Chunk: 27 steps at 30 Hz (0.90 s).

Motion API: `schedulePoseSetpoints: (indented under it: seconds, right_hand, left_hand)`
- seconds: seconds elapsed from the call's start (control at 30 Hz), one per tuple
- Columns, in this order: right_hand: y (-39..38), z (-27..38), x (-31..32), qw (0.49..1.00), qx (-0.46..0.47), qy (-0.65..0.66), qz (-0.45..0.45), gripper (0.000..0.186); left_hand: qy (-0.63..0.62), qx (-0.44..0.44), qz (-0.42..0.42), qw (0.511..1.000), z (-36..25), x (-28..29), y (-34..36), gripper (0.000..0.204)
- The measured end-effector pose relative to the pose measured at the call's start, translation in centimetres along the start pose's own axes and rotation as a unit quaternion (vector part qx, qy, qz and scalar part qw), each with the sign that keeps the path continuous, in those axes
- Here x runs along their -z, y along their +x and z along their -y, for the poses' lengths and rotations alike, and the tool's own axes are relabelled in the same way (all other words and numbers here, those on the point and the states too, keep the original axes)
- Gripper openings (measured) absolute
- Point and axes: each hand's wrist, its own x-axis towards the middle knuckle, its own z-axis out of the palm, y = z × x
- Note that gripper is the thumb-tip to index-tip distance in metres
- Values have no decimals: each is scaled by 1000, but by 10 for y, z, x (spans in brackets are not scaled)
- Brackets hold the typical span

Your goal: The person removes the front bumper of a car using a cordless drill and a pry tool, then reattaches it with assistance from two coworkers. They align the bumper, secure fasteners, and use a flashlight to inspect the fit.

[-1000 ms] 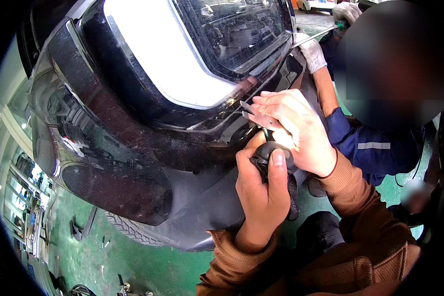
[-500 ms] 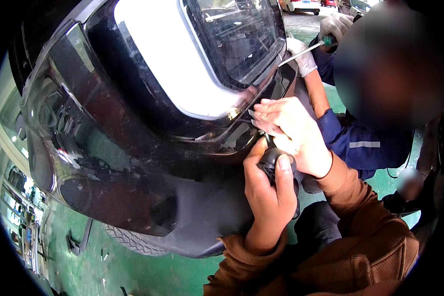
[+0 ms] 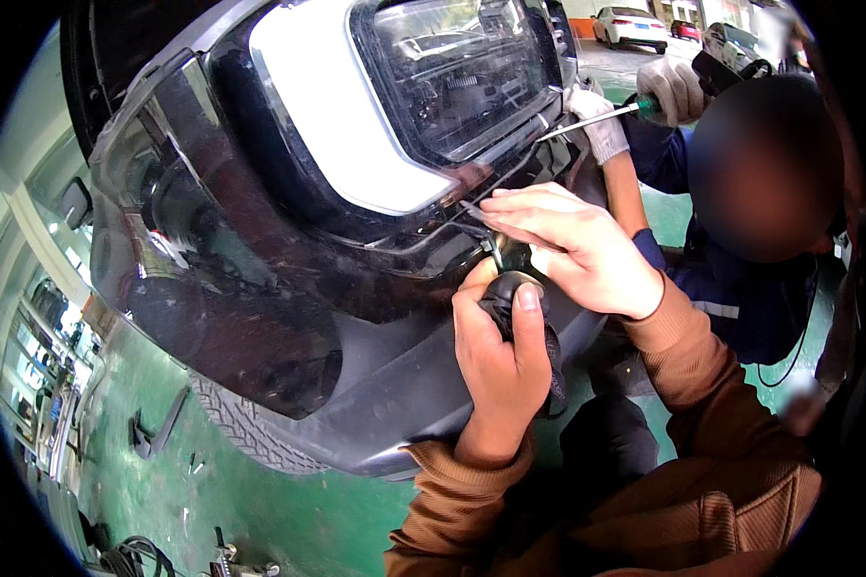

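My left hand (image 3: 500,361) is closed around a black rounded handheld thing (image 3: 500,300), its exact kind unclear, with a dark strap hanging beside the wrist. The thing's front end points into the gap under the lamp of a vehicle's black bumper (image 3: 375,351). My right hand (image 3: 582,245) lies just above, fingers stretched out against the glossy black trim (image 3: 447,240) below the white lamp strip (image 3: 313,111); its thumb is partly hidden. A thin grey pointed piece (image 3: 471,210) shows at its fingertips. Bright light falls between my hands.
Across from me a co-worker in white gloves holds a green-handled screwdriver (image 3: 597,120) against the trim seam. A tyre (image 3: 245,423) stands below the bumper. A black bracket-like part (image 3: 159,423) and tools lie on the green floor (image 3: 308,524). Parked cars (image 3: 630,29) stand behind.
The view has shifted, showing more floor and parked cars. Both my hands keep their places at the trim, the right one lying flatter. The co-worker's screwdriver stays at the seam.
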Motion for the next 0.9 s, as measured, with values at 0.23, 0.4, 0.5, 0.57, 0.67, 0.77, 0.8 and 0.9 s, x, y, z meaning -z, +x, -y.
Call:
schedulePoseSetpoints:
  seconds: [0.23, 0.4, 0.5, 0.57, 0.67, 0.77, 0.8, 0.9]
  right_hand:
    - [-20, 14, 35, 997, -65, 44, -18, 32]
    - [-54, 45, 42, 920, -254, 288, -84, 36]
    - [-66, 53, 43, 920, -253, 279, -105, 33]
    - [-69, 55, 50, 970, -203, 116, -63, 33]
    - [-72, 64, 65, 986, -169, 2, -14, 24]
    - [-71, 77, 74, 985, -170, -8, 13, 22]
    - [-69, 80, 79, 987, -156, -8, 26, 22]
    - [-61, 92, 87, 976, -205, 73, 6, 26]
  left_hand:
    - [12, -13, -4, 1000, 1, 0, -3, 27]
    - [-15, -3, -3, 1000, 2, 1, -4, 25]
    - [1, -14, -8, 1000, 2, 2, -3, 25]
    - [29, -39, -8, 999, 1, 2, -4, 25]
    - [32, -39, -7, 999, 1, -1, -5, 26]
    - [44, -75, -7, 996, 2, -2, -7, 28]
    - [27, -70, -14, 997, 3, -3, -8, 29]
    - [11, -54, -21, 998, 4, -2, -9, 31]
